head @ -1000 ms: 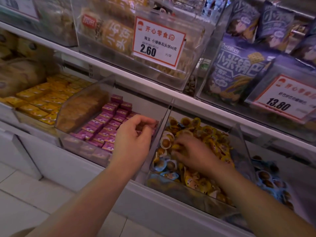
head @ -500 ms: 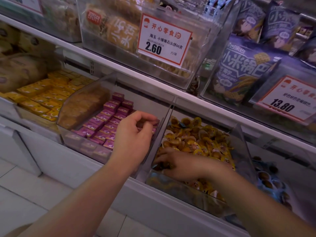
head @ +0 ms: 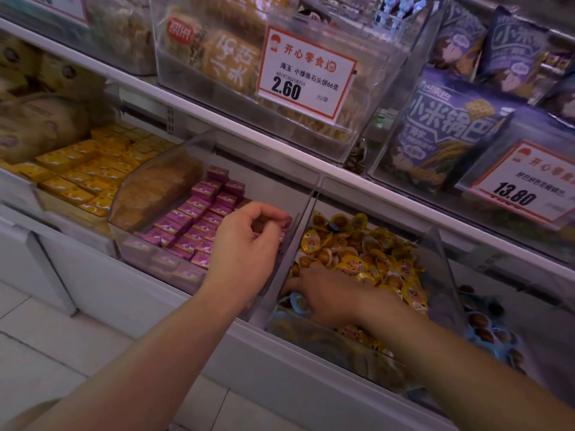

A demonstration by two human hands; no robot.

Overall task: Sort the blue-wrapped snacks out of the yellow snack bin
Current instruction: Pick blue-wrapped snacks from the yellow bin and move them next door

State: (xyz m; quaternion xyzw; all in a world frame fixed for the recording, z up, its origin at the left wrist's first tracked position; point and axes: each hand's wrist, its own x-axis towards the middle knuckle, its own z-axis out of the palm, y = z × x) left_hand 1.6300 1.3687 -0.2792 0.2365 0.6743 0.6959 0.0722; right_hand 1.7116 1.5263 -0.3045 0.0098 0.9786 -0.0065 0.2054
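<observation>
The right hand [head: 326,298] has barely shifted — palm down, fingers dug into the yellow snack bin's [head: 441,275] front corner, touching a blue-wrapped snack [head: 298,301]; grip unclear. The left hand [head: 245,244] hovers loosely curled, empty, left of that bin.

White shop shelving [head: 193,102] with clear bins stands over a pale tiled floor [head: 34,346] in dim light.

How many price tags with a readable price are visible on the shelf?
2. The 2.60 price tag hangs on the upper clear bin at the centre. The 13.80 price tag hangs on the bin at the right. Another tag at the top left is cut off.
</observation>
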